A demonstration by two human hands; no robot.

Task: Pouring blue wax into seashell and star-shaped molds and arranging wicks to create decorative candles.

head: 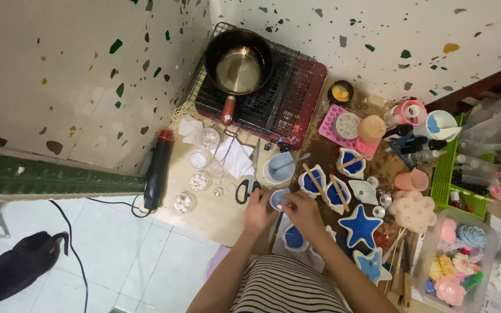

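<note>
Small blue-filled cup (pixel 279 199) sits at frame centre, pinched between both hands: left hand (pixel 257 210) curled on its left rim, right hand (pixel 302 208) closed on its right side. Scissors (pixel 246 186) lie just left of it, blue star mould (pixel 360 226) to the right.

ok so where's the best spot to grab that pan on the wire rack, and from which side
Probably by its reddish-brown handle, coming from the table side. The pan sits upright on the wire rack, and its handle sticks out over the rack's near edge toward the table, so it looks free to wrap a hand around. The dark round bowl offers no other grip point.
</note>
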